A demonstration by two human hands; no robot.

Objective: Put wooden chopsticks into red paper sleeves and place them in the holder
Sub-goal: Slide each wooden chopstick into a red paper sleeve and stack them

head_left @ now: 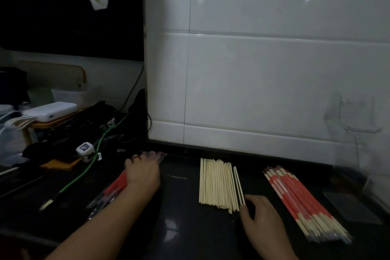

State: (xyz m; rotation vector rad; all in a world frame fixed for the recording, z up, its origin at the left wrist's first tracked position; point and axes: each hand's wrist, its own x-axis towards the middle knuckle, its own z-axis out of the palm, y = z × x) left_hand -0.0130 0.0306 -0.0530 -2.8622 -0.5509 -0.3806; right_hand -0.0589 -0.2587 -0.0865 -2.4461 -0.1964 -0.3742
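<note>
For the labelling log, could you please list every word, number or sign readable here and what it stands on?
No text reads clearly.
White cube: black-and-white square code pattern, no legible characters.
Small white tags on the cables: marks too blurred to read.
Red sleeves: white patches, no readable print.

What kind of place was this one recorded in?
Probably a kitchen or restaurant back counter: glossy white wall tiles above a dark polished countertop, with bare wooden chopsticks and a red-sleeved pile laid out in bulk.
</note>
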